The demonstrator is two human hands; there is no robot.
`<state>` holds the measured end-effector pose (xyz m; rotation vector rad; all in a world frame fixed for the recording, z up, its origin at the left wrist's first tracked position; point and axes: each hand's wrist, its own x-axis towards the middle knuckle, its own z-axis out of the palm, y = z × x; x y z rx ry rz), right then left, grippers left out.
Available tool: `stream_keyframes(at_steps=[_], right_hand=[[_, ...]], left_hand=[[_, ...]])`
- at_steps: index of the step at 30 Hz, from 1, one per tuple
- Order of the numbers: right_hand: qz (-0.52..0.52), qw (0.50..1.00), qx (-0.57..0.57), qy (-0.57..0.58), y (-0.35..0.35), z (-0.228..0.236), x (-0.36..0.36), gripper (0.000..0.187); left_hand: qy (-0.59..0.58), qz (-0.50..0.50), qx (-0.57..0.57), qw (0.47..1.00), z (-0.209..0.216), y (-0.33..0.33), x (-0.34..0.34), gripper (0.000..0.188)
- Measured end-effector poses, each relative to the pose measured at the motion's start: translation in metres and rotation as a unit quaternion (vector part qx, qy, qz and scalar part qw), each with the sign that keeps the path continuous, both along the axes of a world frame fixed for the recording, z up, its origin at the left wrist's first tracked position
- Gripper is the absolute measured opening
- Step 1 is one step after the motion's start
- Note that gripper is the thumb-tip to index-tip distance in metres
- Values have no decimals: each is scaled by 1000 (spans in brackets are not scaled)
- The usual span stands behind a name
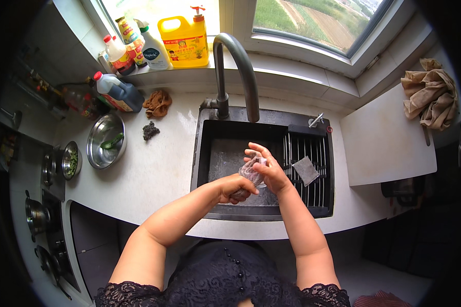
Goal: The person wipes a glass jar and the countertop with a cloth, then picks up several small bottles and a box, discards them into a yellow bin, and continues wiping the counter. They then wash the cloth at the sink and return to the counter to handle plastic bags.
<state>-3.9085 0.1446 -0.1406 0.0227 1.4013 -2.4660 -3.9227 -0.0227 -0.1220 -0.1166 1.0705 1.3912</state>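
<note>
Over the dark sink (225,153) my two hands share a crumpled, wet-looking, greyish thin cloth (249,171). The fingers of my left hand (236,188) are wrapped round its lower end. My right hand (269,171) is raised, with its fingers curved and partly spread about the upper end, and the cloth lies between thumb and fingers. Its exact weave is too blurred to make out. On the rack (320,192) at the sink's right side lies a flat grey scouring pad (306,171).
A tall curved tap (238,61) arches over the sink. To the left stand a steel bowl (103,158) holding a green vegetable and a smaller bowl (70,160). Bottles and a yellow jug (184,43) line the sill. A white board (389,143) leans at right.
</note>
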Motion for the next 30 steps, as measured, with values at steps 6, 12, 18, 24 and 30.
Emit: stream_keyframes(at_steps=[6, 12, 18, 24, 30], right_hand=[[50, 979, -192, -42, -7, 40, 5, 67], [95, 991, -97, -1, 1, 33, 4, 17], [25, 996, 86, -20, -16, 44, 5, 45], [-61, 976, 204, -37, -24, 16, 7, 44], [-114, 944, 309, -15, -28, -9, 8, 37]], left_hand=[[-160, 25, 177, 971, 9, 3, 8, 54], [-211, 69, 148, 964, 5, 3, 21, 24], [-121, 61, 52, 989, 18, 18, 27, 21], [63, 69, -60, 994, 3, 28, 32, 19], [175, 47, -152, 972, -34, 36, 35, 15]])
